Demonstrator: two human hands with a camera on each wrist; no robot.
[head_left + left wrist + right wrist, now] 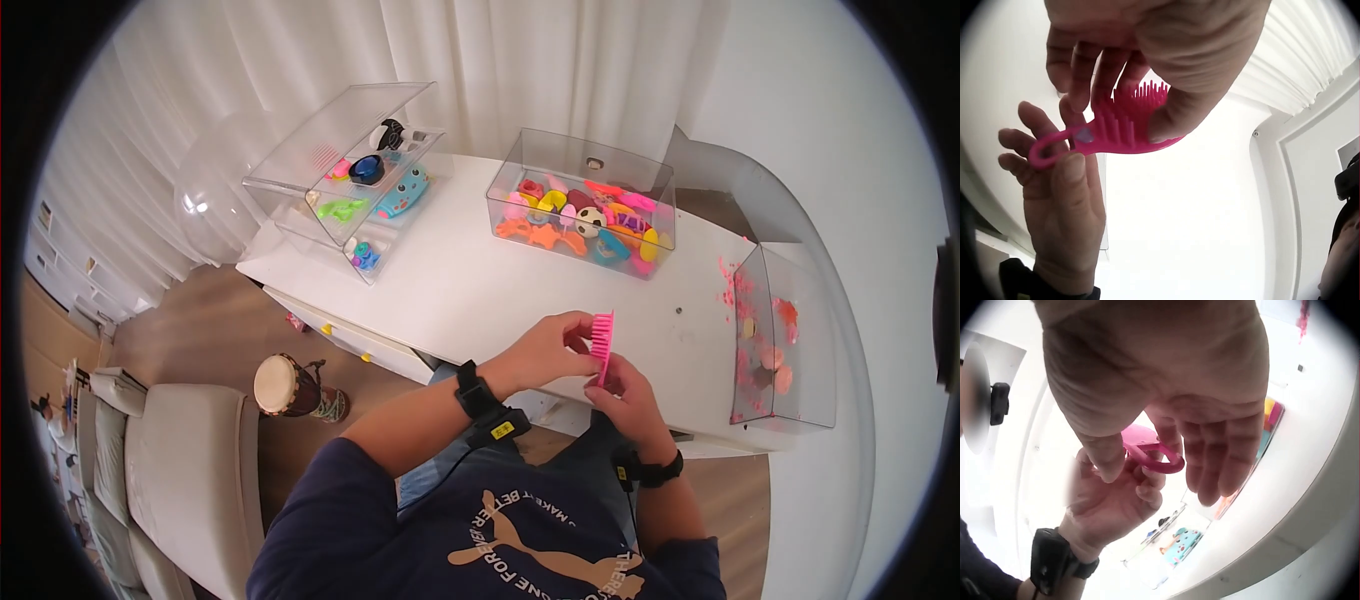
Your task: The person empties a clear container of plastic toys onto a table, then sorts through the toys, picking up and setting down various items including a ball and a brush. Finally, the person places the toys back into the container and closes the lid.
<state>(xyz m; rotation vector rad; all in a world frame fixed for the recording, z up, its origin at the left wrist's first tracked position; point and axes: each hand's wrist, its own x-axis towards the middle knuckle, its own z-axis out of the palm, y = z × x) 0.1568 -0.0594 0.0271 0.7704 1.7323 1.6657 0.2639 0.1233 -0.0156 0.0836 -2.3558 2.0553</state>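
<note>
Over the front edge of the white table, both hands hold a pink toy hairbrush (602, 338). My left hand (548, 350) grips its bristled head between thumb and fingers. In the left wrist view the bristles of the hairbrush (1119, 128) point up toward that hand's fingers, and the handle ends in an open loop. My right hand (634, 402) pinches the handle end with thumb and index finger. The right wrist view shows the looped handle of the hairbrush (1169, 466) between them, with the other fingers of this hand extended.
On the white table (420, 300), a clear bin (500, 200) holds colourful toys. A lidded clear case (300, 225) with toys stands left; another clear bin (800, 400) with pink bits stands right. A drum (283, 385) and a sofa (190, 470) are on the floor at left.
</note>
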